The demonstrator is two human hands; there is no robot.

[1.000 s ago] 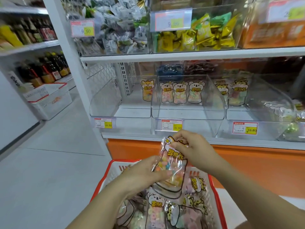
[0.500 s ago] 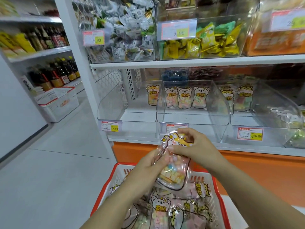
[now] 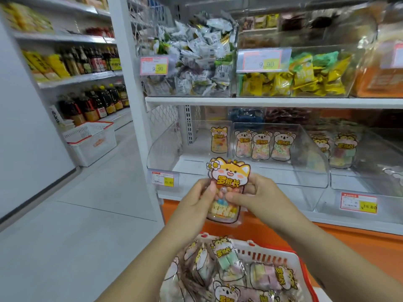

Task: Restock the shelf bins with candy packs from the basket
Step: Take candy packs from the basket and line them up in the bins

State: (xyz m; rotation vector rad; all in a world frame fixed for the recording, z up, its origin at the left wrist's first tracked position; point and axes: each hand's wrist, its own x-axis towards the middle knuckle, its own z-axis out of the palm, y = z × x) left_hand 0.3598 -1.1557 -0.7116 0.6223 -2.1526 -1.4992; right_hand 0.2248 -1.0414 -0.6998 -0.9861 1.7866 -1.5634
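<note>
Candy pack (image 3: 227, 188) is held upright in both hands, in the air in front of the lower shelf, above the basket (image 3: 281, 253) and just short of the clear bins. Fox-face header up, printed side toward the camera.

Handling, my read: light, thin glossy film — likely slick and crinkly, with loose sweets in the lower half that will shift and make the bottom sag. The shaped header looks stiffer than the body, so it's the better edge to steer by. Not fragile as such, but squeezing the belly could crush the sweets. Best hold is by the side seams or the header, not the filled middle.

Hands: left hand (image 3: 197, 202) closed on the pack's left edge, thumb across the front around mid-height. Right hand (image 3: 257, 196) closed on the right edge, thumb on the front, other fingers behind. Both forearms reach up from below, converging at the pack, wrists roughly level.

Target looks like the left bin (image 3: 165, 153) — one matching fox pack (image 3: 218, 139) stands at its back. The middle bin (image 3: 314, 162) holds three koala packs (image 3: 261, 146), so wrong slot.
</note>
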